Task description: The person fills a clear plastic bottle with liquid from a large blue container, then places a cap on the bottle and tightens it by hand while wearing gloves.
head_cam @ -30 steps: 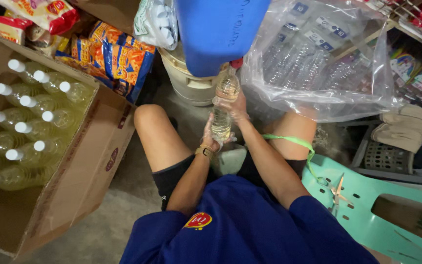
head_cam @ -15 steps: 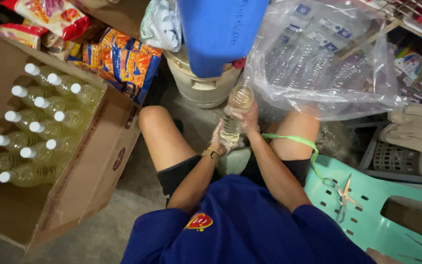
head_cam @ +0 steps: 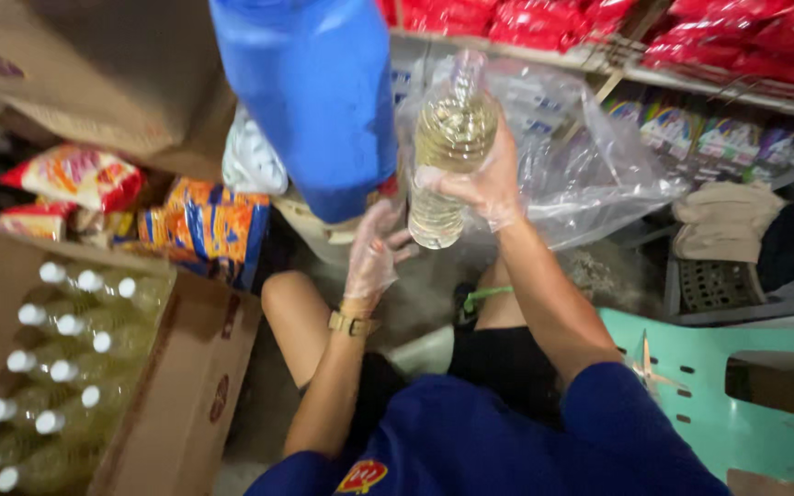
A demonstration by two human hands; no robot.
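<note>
A clear plastic bottle of pale yellow liquid [head_cam: 452,147] is raised upright in front of the person, beside a big blue plastic drum [head_cam: 314,101], with the right hand [head_cam: 484,179] in a thin clear glove wrapped around its middle. The gloved left hand [head_cam: 374,253] hangs open just below, holding nothing. The bottle appears to have no cap, so a tilt or a slip of the slick glove could spill it over the knees or onto the cardboard box of white-capped bottles [head_cam: 75,367].

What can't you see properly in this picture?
- Head view: the bottle neck is motion-blurred, so a cap cannot be told.
- The blue container is cut off by the top edge and hides what is behind it.
- The left hand is blurred; whether it touches the bottle is unclear.
- The box bottles run off the left edge.
- The right hand covers the bottle's middle.
</note>
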